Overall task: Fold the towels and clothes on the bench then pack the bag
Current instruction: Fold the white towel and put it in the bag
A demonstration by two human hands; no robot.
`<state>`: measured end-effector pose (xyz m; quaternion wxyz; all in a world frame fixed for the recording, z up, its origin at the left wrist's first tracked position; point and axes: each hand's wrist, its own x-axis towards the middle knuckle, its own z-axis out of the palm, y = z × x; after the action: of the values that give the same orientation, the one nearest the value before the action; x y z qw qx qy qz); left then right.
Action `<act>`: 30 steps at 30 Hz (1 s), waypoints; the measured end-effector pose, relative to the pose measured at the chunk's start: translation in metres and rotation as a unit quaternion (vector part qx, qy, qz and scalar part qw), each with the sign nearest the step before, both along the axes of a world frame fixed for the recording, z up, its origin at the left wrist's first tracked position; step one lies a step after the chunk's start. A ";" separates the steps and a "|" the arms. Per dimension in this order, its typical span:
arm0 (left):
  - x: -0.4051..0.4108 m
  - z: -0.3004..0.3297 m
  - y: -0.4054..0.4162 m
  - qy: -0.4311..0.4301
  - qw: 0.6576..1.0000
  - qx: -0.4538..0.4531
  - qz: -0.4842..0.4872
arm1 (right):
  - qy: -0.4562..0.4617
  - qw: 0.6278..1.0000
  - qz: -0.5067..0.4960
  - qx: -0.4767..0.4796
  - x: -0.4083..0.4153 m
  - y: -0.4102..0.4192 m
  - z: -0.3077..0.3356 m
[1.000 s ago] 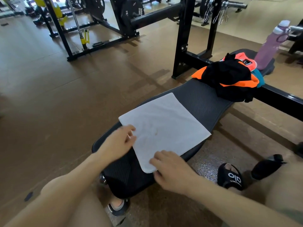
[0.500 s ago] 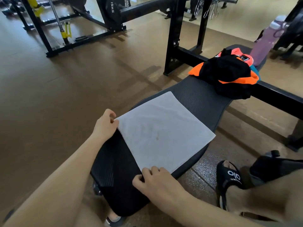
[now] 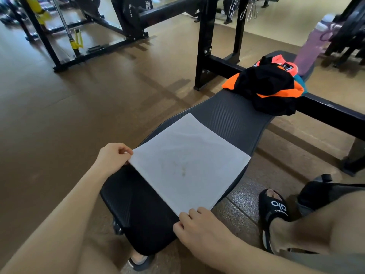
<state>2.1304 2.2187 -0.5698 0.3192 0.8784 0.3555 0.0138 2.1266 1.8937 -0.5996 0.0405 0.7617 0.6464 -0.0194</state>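
White cloth is pinched at two near corners: the left hand [image 3: 113, 158] grips the towel [image 3: 187, 165] at its left corner, and the right hand [image 3: 199, 228] now pinches the near corner it was only pressing a moment ago. Flat on the bench [image 3: 233, 119], the towel looks ready for another fold. Beyond waits the clothes pile [image 3: 268, 88], unfolded, beside a bottle [image 3: 310, 50].

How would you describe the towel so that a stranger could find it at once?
Look at the black bench in the middle of the gym floor. On its near end lies the towel, flat and white, with both hands pinching its near corners. The only other fabric, the clothes at the far end, is a crumpled black and orange pile.
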 end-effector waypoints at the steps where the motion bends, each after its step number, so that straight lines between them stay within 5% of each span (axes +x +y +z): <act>1: -0.002 0.004 -0.003 -0.012 1.000 0.000 0.005 | 0.017 1.000 -0.002 -0.002 0.000 -0.003 0.002; 7: 0.000 0.024 -0.019 -0.172 0.964 -0.183 0.084 | 0.192 0.962 -0.173 0.089 0.029 -0.023 0.034; 16: 0.081 0.029 -0.037 -0.074 0.990 0.038 -0.118 | 0.371 0.831 -0.388 0.145 0.153 -0.066 0.063; 20: 0.136 0.025 -0.051 -0.054 0.986 0.045 -0.154 | 0.352 0.842 -0.405 0.065 0.203 -0.069 0.053; 26: 0.178 -0.008 -0.067 -0.009 0.990 0.045 -0.136 | 0.400 0.797 -0.452 -0.001 0.246 -0.068 0.028; 30: 0.186 -0.024 -0.068 0.010 0.986 0.089 -0.143 | 0.401 0.800 -0.444 -0.048 0.255 -0.063 0.025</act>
<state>2.3167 2.1506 -0.5940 0.2350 0.9452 0.2264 -0.0092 2.3819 1.8309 -0.5749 -0.1989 0.8863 0.1945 -0.3702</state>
